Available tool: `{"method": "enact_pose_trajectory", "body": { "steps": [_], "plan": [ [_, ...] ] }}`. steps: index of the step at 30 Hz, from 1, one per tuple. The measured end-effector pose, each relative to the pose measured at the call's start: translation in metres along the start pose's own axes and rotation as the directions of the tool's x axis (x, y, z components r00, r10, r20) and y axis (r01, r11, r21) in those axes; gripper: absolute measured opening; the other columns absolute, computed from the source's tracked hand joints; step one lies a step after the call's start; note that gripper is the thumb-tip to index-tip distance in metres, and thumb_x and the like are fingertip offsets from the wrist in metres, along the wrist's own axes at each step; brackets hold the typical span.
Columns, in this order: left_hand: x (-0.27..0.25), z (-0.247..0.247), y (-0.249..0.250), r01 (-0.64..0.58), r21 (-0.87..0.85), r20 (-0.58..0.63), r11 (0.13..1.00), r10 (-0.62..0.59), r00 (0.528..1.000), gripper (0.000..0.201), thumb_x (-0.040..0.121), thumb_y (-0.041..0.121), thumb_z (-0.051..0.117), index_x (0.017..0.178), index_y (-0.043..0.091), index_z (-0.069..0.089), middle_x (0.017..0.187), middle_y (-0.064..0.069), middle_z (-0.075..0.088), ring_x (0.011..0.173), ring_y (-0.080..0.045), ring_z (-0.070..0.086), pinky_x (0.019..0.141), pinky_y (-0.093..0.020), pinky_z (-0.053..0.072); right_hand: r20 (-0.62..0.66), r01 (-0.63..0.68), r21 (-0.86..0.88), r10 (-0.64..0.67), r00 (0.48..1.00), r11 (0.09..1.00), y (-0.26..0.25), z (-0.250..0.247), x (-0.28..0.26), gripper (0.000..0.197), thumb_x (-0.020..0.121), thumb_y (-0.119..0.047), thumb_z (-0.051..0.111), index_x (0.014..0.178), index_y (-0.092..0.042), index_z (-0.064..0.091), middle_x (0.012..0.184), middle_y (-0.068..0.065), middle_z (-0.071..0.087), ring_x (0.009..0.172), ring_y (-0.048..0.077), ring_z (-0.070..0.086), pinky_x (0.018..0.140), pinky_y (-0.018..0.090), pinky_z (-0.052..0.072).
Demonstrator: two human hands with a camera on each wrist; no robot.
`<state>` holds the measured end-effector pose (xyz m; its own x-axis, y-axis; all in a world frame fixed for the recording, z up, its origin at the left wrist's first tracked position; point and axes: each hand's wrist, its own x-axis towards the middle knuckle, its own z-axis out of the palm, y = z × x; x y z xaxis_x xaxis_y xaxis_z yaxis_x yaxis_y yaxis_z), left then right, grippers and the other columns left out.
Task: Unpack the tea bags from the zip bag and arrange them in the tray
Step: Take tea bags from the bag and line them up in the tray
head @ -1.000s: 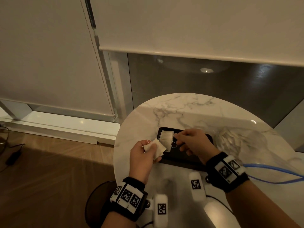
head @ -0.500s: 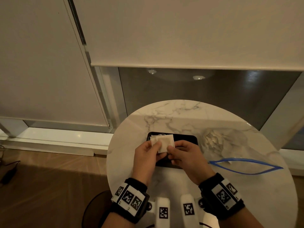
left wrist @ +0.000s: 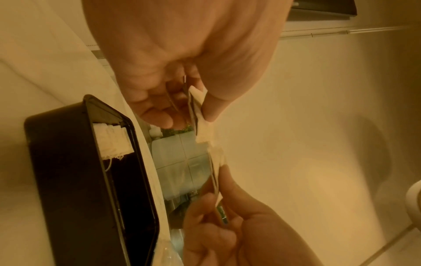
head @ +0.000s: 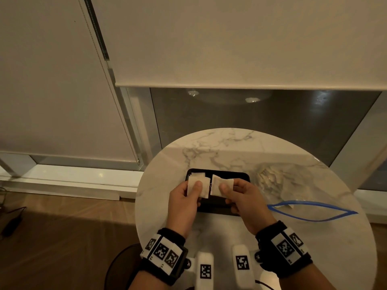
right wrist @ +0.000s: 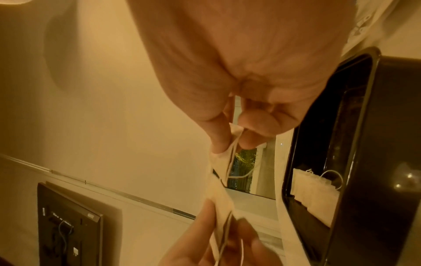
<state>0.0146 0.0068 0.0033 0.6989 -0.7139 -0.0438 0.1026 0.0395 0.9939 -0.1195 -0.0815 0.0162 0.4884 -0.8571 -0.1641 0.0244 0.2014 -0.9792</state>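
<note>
Head view first, sweeping left to right: our left hand (head: 184, 197) pinches one white tea bag (head: 199, 186) between thumb and fingers, and our right hand (head: 245, 197) pinches a second tea bag (head: 222, 186) the same way. Both hover just over the black tray (head: 230, 175), which sits mid-table on the marble table (head: 209, 147). A small row of bags already stands in the tray at about 10 o'clock from our hands. Further right, at roughly 3 o'clock, the clear zip bag (head: 310, 210) lies open with its blue seal gaping and more bags inside.

We reckon we're separating two bags whose strings look tangled. Best bet is easing them apart slowly, sideways, keeping the pinch on the paper edges rather than yanking the thread, then standing each one against the row so it stays tidy.

Left wrist view gives us what the head cam can't: the bags edge-on, a thin link between them, and the row (left wrist: 112, 141) pressed into the tray's corner. Right wrist view adds a loose string loop (right wrist: 332, 178) poking off that row, which could snag when we set the next bag down.
</note>
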Motion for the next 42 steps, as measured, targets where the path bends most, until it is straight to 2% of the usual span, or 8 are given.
{"method": "enact_pose_trajectory", "body": {
  "steps": [5, 11, 15, 24, 29, 34, 38, 42],
  "plan": [
    [0.010, -0.018, -0.019, 0.000, 0.150, -0.037, 0.989, 0.006, 0.999, 0.014, 0.101, 0.026, 0.057, 0.099, 0.021, 0.070, 0.088, 0.006, 0.071, 0.078, -0.001, 0.065, 0.070, -0.019, 0.050, -0.081, 0.004, -0.071, -0.010, 0.997, 0.997, 0.006, -0.002, 0.012, 0.012, 0.091, -0.017, 0.070, 0.102, -0.014, 0.070, 0.080, 0.001, 0.070, 0.065, 0.011, 0.056, 0.048, 0.021, 0.041],
    [0.022, -0.033, -0.040, -0.045, 0.486, 0.068, 0.873, 0.013, 0.998, 0.016, 0.102, 0.032, 0.051, 0.095, 0.021, 0.060, 0.091, -0.001, 0.066, 0.088, -0.018, 0.062, 0.079, -0.034, 0.051, -0.122, 0.007, -0.235, -0.037, 0.992, 0.972, 0.021, 0.001, 0.037, 0.020, 0.090, -0.011, 0.069, 0.108, -0.018, 0.064, 0.093, 0.002, 0.071, 0.078, 0.014, 0.064, 0.061, 0.025, 0.047],
    [0.025, -0.036, -0.051, -0.065, 0.575, 0.128, 0.815, -0.012, 0.992, 0.015, 0.103, 0.034, 0.048, 0.105, 0.025, 0.061, 0.098, 0.008, 0.066, 0.093, -0.009, 0.061, 0.084, -0.031, 0.051, -0.112, -0.011, -0.435, -0.042, 0.993, 0.901, 0.037, 0.004, 0.065, 0.019, 0.089, -0.013, 0.070, 0.105, -0.019, 0.063, 0.091, 0.002, 0.071, 0.078, 0.015, 0.067, 0.062, 0.025, 0.049],
    [0.028, -0.038, -0.063, -0.059, 0.539, 0.079, 0.840, 0.020, 0.997, 0.013, 0.102, 0.031, 0.052, 0.101, 0.022, 0.062, 0.093, 0.007, 0.067, 0.089, -0.009, 0.064, 0.081, -0.031, 0.053, 0.022, -0.076, -0.748, 0.139, 0.990, 0.659, 0.051, 0.031, 0.116, 0.009, 0.082, -0.014, 0.075, 0.081, -0.020, 0.068, 0.079, 0.007, 0.072, 0.071, 0.019, 0.067, 0.070, 0.033, 0.061],
    [0.027, -0.039, -0.066, -0.055, 0.501, 0.096, 0.864, 0.007, 0.995, 0.016, 0.101, 0.032, 0.053, 0.099, 0.020, 0.062, 0.093, 0.003, 0.068, 0.088, -0.010, 0.064, 0.083, -0.035, 0.055, 0.096, -0.083, -0.852, 0.309, 0.946, 0.516, 0.041, 0.050, 0.130, 0.011, 0.077, -0.005, 0.077, 0.073, -0.013, 0.070, 0.068, 0.004, 0.067, 0.066, 0.018, 0.068, 0.060, 0.029, 0.060],
    [0.029, -0.040, -0.065, -0.062, 0.494, 0.118, 0.867, 0.004, 0.993, 0.016, 0.102, 0.033, 0.051, 0.099, 0.021, 0.061, 0.093, 0.002, 0.067, 0.088, -0.011, 0.064, 0.081, -0.035, 0.055, 0.118, -0.097, -0.878, 0.411, 0.904, 0.468, 0.040, 0.056, 0.141, 0.017, 0.079, -0.001, 0.071, 0.095, -0.007, 0.071, 0.088, 0.008, 0.071, 0.074, 0.018, 0.072, 0.061, 0.026, 0.060],
    [0.030, -0.043, -0.066, -0.072, 0.481, 0.130, 0.874, 0.010, 0.992, 0.017, 0.101, 0.033, 0.051, 0.096, 0.020, 0.061, 0.091, 0.001, 0.067, 0.086, -0.014, 0.064, 0.077, -0.032, 0.053, 0.125, -0.016, -0.942, 0.395, 0.910, 0.335, 0.043, 0.064, 0.143, 0.022, 0.073, -0.016, 0.078, 0.093, -0.007, 0.077, 0.090, 0.009, 0.075, 0.086, 0.024, 0.072, 0.076, 0.040, 0.062],
    [0.031, -0.046, -0.066, -0.072, 0.482, 0.123, 0.873, 0.013, 0.992, 0.017, 0.101, 0.031, 0.052, 0.095, 0.019, 0.061, 0.089, 0.001, 0.067, 0.086, -0.014, 0.063, 0.074, -0.028, 0.051, 0.107, -0.036, -0.944, 0.406, 0.907, 0.329, 0.046, 0.066, 0.148, 0.014, 0.078, -0.012, 0.075, 0.089, -0.005, 0.073, 0.087, 0.010, 0.074, 0.080, 0.023, 0.073, 0.066, 0.032, 0.062]
  ]
}}
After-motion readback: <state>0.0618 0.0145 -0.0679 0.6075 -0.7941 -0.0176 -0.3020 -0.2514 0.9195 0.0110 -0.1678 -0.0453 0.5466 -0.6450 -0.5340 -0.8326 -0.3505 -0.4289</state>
